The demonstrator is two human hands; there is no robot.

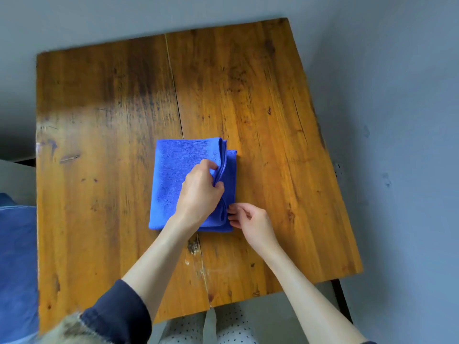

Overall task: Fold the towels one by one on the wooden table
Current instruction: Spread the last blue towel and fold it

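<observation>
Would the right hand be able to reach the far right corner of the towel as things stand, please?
Probably yes. The right hand touches the towel at its near right edge, and bare table runs along that edge to the far corner. The left hand pinches the upper layers further in, clear of that path.

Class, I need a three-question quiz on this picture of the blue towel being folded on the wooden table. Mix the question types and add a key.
1. True or false: the blue towel lies fully spread out in a single layer on the wooden table.
2. Which of the hands pinches the upper layers at the towel's right edge? A) left hand B) right hand
3. Fill in: the right hand's fingertips are at the towel's near ____ corner.

Key: 1 false, it is folded into layers; 2 A; 3 right.
</observation>
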